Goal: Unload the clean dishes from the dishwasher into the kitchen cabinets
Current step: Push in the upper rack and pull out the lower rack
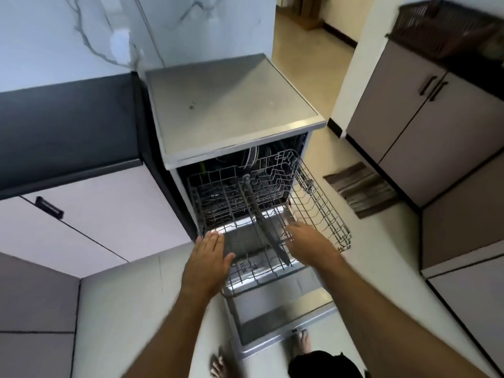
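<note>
On the far left I see a pale cabinet door (90, 227) with a small black handle, under a dark flat countertop (65, 126). It is closed. I think dishes will go into a cabinet like this one, but I cannot tell which.

Next comes my left hand (210, 257). Its fingers are straight and flat, and it holds nothing. It rests at the near left edge of the grey wire upper rack (321, 208), which is pulled out of the silver box-shaped dishwasher (229, 105).

The pulled-out rack looks bare to me. I see only its wires and a long grey spray arm (267, 225) under it. So I think the top rack is done.

Deeper inside the dark dishwasher I see some white round plates (252, 156) standing on edge. Those still need to come out. The rest in there is too dark for me to tell.

Then comes my right hand (305, 241). Its fingers are spread over the rack wires, and it holds nothing either. Below both hands the silver dishwasher door (278, 323) lies open and flat.

On the far right stand two tall grey-brown cabinet doors (425, 126) with black handles, both closed. A striped brown floor mat (362, 189) lies before them.

I judge the job is partly done, with plates left inside.
</note>
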Motion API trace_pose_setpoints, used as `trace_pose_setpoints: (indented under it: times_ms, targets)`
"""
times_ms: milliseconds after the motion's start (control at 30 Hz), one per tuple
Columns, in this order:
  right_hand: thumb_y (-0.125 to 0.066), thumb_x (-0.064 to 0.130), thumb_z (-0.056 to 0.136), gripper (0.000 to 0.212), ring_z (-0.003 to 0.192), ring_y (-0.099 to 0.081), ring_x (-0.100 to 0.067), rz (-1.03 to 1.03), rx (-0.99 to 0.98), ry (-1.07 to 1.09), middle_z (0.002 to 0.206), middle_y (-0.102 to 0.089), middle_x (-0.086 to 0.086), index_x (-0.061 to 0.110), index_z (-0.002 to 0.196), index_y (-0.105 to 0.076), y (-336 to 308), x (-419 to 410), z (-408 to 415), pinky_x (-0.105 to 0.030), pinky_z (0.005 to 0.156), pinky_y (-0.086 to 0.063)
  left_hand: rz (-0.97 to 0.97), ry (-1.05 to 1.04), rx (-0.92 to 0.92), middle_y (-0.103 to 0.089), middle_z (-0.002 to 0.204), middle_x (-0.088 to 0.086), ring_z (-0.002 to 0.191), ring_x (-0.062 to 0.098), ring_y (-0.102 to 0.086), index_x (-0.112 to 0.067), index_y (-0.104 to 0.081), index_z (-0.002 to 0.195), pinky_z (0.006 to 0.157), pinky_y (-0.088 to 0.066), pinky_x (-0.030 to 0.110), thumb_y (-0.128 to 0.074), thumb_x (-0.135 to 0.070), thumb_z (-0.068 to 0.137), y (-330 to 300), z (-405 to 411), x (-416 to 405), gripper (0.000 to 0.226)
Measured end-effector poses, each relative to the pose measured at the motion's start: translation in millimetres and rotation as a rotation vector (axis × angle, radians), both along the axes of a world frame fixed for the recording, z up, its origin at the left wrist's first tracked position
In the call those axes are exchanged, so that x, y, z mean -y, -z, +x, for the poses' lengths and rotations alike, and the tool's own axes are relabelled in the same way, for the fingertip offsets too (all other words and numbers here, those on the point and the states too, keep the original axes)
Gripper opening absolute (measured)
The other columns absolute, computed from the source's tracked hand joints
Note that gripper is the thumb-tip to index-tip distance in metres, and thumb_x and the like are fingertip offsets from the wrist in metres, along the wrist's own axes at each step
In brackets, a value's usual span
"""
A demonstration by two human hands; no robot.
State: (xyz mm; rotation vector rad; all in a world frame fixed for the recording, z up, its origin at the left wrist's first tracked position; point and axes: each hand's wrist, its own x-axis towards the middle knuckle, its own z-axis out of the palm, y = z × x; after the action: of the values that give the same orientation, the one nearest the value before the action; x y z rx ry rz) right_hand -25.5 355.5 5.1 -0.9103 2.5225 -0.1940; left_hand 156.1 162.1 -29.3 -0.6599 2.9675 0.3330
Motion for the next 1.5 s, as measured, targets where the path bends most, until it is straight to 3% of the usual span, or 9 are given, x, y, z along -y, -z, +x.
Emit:
trace_pose_setpoints:
  times_ms: [233, 500, 633, 733, 867, 1000, 1200, 1333, 1500]
  targets:
    - [-0.047, 0.016, 0.096, 0.023, 0.09, -0.063, -0.023, 0.182, 0.211, -0.144, 0.102, -0.067, -0.009, 0.011, 0.105, -0.067, 75.8, -5.3, -52.3, -0.037, 0.081, -0.055, 0.126, -0.091, 0.105, -0.021, 0.161, 0.004, 0.15, 0.018, -0.012, -0.013, -0.023, 0.154, 0.121, 0.002, 0.031, -0.002, -0.059, 0.093, 45.4, -55.5, -41.2, 0.079]
    - [-0.046, 0.025, 0.094, 0.032, 0.107, -0.064, -0.032, 0.269, 0.378, -0.267, 0.115, -0.067, -0.014, 0.012, 0.114, -0.068, 169.3, -24.3, -82.6, -0.042, 0.092, -0.053, 0.355, -0.246, 0.205, -0.031, 0.158, 0.006, 0.147, 0.022, -0.024, -0.014, -0.033, 0.151, 0.119, -0.016, 0.033, -0.032, -0.032, 0.106, 119.4, -94.0, -105.7, 0.048]
    - [-0.049, 0.035, 0.098, 0.032, 0.108, -0.063, -0.019, 0.211, 0.5, -0.345, 0.116, -0.07, 0.0, 0.022, 0.116, -0.072, 191.3, -34.7, -76.3, -0.036, 0.095, -0.049, 0.443, -0.259, 0.322, -0.026, 0.16, -0.001, 0.148, 0.018, -0.021, -0.024, -0.031, 0.152, 0.12, -0.02, 0.035, -0.036, -0.026, 0.106, 163.0, -92.5, -125.6, 0.046]
    - [-0.055, 0.028, 0.097, 0.024, 0.098, -0.061, -0.013, 0.109, 0.474, -0.334, 0.11, -0.071, 0.005, 0.024, 0.113, -0.073, 205.0, -41.1, -74.1, -0.032, 0.091, -0.047, 0.489, -0.231, 0.382, -0.031, 0.158, -0.001, 0.146, 0.02, -0.026, -0.025, -0.037, 0.149, 0.119, -0.026, 0.039, -0.042, -0.025, 0.104, 180.2, -98.3, -132.4, 0.045]
    - [-0.058, 0.025, 0.095, 0.023, 0.09, -0.066, -0.011, 0.001, 0.328, -0.253, 0.104, -0.074, 0.009, 0.028, 0.111, -0.074, 216.0, -49.4, -59.6, -0.033, 0.089, -0.054, 0.473, -0.309, 0.288, -0.06, 0.127, 0.002, 0.116, 0.023, -0.055, -0.027, -0.057, 0.13, 0.097, -0.049, 0.04, -0.043, -0.019, 0.103, 179.5, -100.3, -140.3, 0.031]
    - [-0.053, 0.027, 0.098, 0.025, 0.085, -0.068, -0.018, -0.043, 0.118, -0.257, 0.095, -0.075, 0.003, 0.032, 0.114, -0.072, 226.7, -55.9, -41.7, -0.036, 0.086, -0.055, 0.37, -0.378, 0.156, -0.068, 0.114, 0.005, 0.116, 0.032, -0.055, -0.026, -0.065, 0.121, 0.096, -0.048, 0.042, -0.042, -0.024, 0.104, 177.9, -93.6, -151.5, 0.029]
    - [-0.057, 0.019, 0.096, 0.025, 0.094, -0.064, -0.019, -0.072, 0.133, -0.255, 0.098, -0.073, 0.002, 0.03, 0.114, -0.07, 231.2, -39.4, -57.5, -0.041, 0.096, -0.047, 0.303, -0.477, 0.081, -0.07, 0.098, 0.002, 0.112, 0.03, -0.056, -0.034, -0.064, 0.108, 0.084, -0.054, 0.044, -0.045, -0.021, 0.101, 184.3, -106.4, -142.8, 0.024]
    - [-0.056, 0.023, 0.098, 0.02, 0.09, -0.061, -0.016, -0.048, 0.17, -0.258, 0.095, -0.069, 0.004, 0.029, 0.111, -0.07, 238.4, -18.1, -71.5, -0.041, 0.097, -0.048, 0.3, -0.443, 0.046, -0.071, 0.092, 0.003, 0.108, 0.03, -0.056, -0.027, -0.064, 0.1, 0.097, -0.047, 0.041, -0.044, -0.02, 0.101, 189.9, -119.7, -120.3, 0.021]
    - [-0.053, 0.018, 0.099, 0.025, 0.1, -0.062, -0.016, -0.055, 0.158, -0.289, 0.102, -0.071, 0.004, 0.029, 0.115, -0.069, 239.3, 0.1, -87.7, -0.038, 0.104, -0.038, 0.298, -0.426, 0.059, -0.071, 0.106, 0.002, 0.123, 0.03, -0.052, -0.025, -0.063, 0.103, 0.114, -0.031, 0.042, -0.044, -0.016, 0.101, 191.8, -133.0, -102.0, 0.022]
